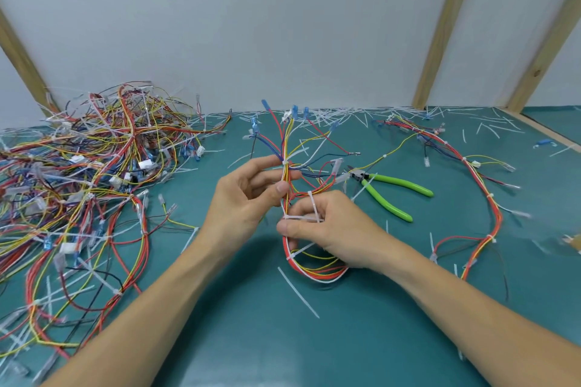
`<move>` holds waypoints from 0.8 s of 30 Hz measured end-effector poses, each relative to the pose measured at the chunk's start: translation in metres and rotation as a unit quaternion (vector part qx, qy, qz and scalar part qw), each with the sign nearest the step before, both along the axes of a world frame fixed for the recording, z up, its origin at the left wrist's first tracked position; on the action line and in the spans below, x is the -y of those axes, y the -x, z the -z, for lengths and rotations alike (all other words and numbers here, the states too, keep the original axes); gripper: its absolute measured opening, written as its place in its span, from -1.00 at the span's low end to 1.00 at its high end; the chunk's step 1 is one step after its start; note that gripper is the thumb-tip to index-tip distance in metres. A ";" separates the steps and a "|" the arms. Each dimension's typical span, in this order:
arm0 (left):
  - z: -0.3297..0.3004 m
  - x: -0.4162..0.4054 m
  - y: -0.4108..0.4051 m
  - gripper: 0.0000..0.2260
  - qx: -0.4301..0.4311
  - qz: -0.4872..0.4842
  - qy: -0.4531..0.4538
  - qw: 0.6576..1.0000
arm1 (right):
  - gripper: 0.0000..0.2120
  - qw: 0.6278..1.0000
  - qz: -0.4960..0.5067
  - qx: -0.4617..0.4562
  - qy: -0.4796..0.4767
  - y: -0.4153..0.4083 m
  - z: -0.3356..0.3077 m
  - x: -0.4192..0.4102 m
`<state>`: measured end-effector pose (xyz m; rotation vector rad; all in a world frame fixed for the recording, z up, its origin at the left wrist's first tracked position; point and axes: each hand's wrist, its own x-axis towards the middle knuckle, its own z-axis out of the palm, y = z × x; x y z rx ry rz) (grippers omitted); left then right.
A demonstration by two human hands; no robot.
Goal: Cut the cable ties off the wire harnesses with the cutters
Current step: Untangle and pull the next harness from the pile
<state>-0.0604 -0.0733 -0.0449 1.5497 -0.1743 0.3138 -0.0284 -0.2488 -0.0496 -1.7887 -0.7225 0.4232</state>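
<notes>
Teal work mat (314, 349) covers the bench, white wall panels with wooden battens (446, 25) behind. Big tangled pile of wire harnesses (94, 166) sits left, ties on many of them. Another harness (481, 195) is strung out on the right, ties on it too. Cut tie offcuts (345, 113) litter the back edge of the mat.

Centre: the harness in hand (314, 267), looped red/yellow/white wires with blue terminals (294, 110) fanning upward. Left hand (248, 195) pinches the bundle between thumb and fingers just below a tie. Right hand (330, 229) is curled round the loop lower down, thumb and forefinger closed on a white cable tie (301, 218) (whether that tie is fastened or loose cannot be told).

Green-handled cutters (390, 192) lie on the mat just right of the hands, held by nobody, jaws pointing toward the bundle.

Handling judgement: harness is light and floppy, wires springy, so hold close beside each tie. Ties are thin stiff nylon, probably slippery. Insulation is easily nicked; only the tie should go between the blades.
</notes>
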 end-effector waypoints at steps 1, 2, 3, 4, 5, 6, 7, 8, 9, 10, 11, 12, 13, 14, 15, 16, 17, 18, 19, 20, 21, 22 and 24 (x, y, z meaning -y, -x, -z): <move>0.001 0.000 -0.001 -0.71 0.000 -0.013 -0.009 1.000 | -0.77 1.000 0.005 0.012 0.010 0.000 0.000 0.000; 0.001 0.000 -0.001 -0.71 0.001 -0.028 -0.016 0.999 | -0.75 1.000 0.010 0.023 0.018 -0.001 0.000 0.000; 0.002 -0.001 -0.002 -0.72 0.001 -0.043 -0.018 0.999 | -0.73 0.999 0.015 0.032 0.021 -0.001 0.001 0.000; 0.002 -0.001 -0.003 -0.71 0.002 -0.056 -0.018 0.998 | -0.74 0.999 0.020 0.039 0.017 0.000 0.002 0.000; 0.002 -0.001 -0.003 -0.71 0.002 -0.069 -0.018 0.997 | -0.75 0.999 0.028 0.044 0.011 0.000 0.003 0.000; 0.002 -0.001 -0.003 -0.71 0.003 -0.078 -0.019 0.997 | -0.76 0.998 0.037 0.047 0.004 0.000 0.004 0.000; 0.002 -0.001 -0.003 -0.72 0.005 -0.084 -0.020 0.996 | -0.78 0.998 0.047 0.048 -0.001 0.000 0.005 0.000; 0.002 -0.001 -0.002 -0.72 0.008 -0.088 -0.024 0.996 | -0.79 0.997 0.058 0.047 -0.009 -0.001 0.006 -0.001; 0.002 -0.001 -0.001 -0.74 0.014 -0.094 -0.038 0.995 | -0.81 0.997 0.068 0.043 -0.020 -0.002 0.007 -0.001; 0.002 0.000 0.001 -0.75 0.024 -0.104 -0.065 0.992 | -0.82 0.996 0.078 0.038 -0.036 -0.003 0.007 -0.001; 0.002 0.001 0.002 -0.75 0.042 -0.122 -0.108 0.986 | -0.83 0.994 0.090 0.033 -0.056 -0.005 0.006 -0.001; 0.001 0.002 0.004 -0.74 0.066 -0.145 -0.159 0.974 | -0.84 0.992 0.101 0.031 -0.075 -0.006 0.005 -0.001; 0.000 0.003 0.006 -0.73 0.096 -0.172 -0.211 0.958 | -0.85 0.989 0.112 0.032 -0.091 -0.008 0.004 0.000; -0.001 0.004 0.007 -0.73 0.129 -0.198 -0.256 0.937 | -0.85 0.987 0.121 0.034 -0.100 -0.010 0.002 0.002; -0.003 0.004 0.009 -0.75 0.162 -0.219 -0.287 0.918 | -0.85 0.986 0.127 0.035 -0.105 -0.011 0.000 0.003; -0.004 0.004 0.010 -0.79 0.186 -0.231 -0.300 0.907 | -0.84 0.985 0.132 0.034 -0.108 -0.011 -0.001 0.004; -0.005 0.004 0.011 -0.87 0.195 -0.233 -0.297 0.905 | -0.84 0.984 0.135 0.033 -0.110 -0.012 0.000 0.004; -0.006 0.004 0.012 -0.94 0.186 -0.219 -0.285 0.914 | -0.84 0.984 0.137 0.033 -0.111 -0.012 0.000 0.004; -0.005 0.005 0.012 -0.92 0.162 -0.199 -0.275 0.927 | -0.84 0.984 0.138 0.035 -0.109 -0.012 0.001 0.004; -0.002 0.005 0.012 -0.85 0.125 -0.177 -0.279 0.936 | -0.84 0.984 0.137 0.037 -0.106 -0.011 0.001 0.003; 0.000 0.006 0.011 -0.79 0.084 -0.156 -0.294 0.939 | -0.84 0.984 0.137 0.039 -0.104 -0.011 0.001 0.003; 0.001 0.006 0.010 -0.75 0.044 -0.137 -0.304 0.942 | -0.85 0.984 0.140 0.041 -0.102 -0.011 0.001 0.003; 0.001 0.005 0.008 -0.69 -0.007 -0.099 -0.270 0.958 | -0.85 0.982 0.151 0.047 -0.100 -0.012 0.002 0.003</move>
